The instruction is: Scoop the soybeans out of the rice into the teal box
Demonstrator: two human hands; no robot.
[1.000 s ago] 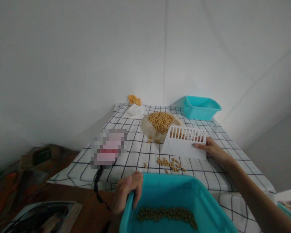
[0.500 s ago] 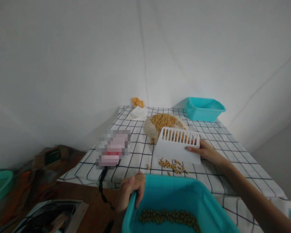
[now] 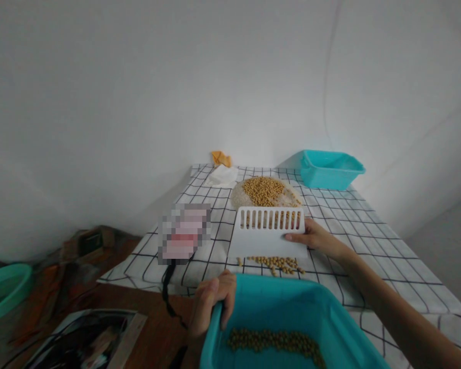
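My left hand (image 3: 214, 300) is wrapped over the left rim of a teal plastic basin (image 3: 284, 294) at the table's near edge. Soybeans (image 3: 272, 340) lie in a band across the basin's floor. My right hand (image 3: 318, 238) grips the right end of a white slotted scraper (image 3: 266, 243), which stands tilted on the checked cloth. Just in front of its lower edge lies a loose row of soybeans (image 3: 278, 263). Behind the scraper is a pile of soybeans (image 3: 264, 190) on a bed of white grains (image 3: 238, 197), partly hidden by the scraper.
A second teal basin (image 3: 330, 177) stands at the table's back right. White cloth (image 3: 222, 176) and a yellow cloth (image 3: 221, 159) lie at the back left. A blurred pink packet (image 3: 184, 233) with a black strap (image 3: 166, 292) is on the left. A green tub (image 3: 7, 292) is lower left.
The scraper in my right hand has moved left and nearer, now squarer to the basin, close behind the loose soybeans. My left hand keeps its hold on the basin. The view has shifted slightly.
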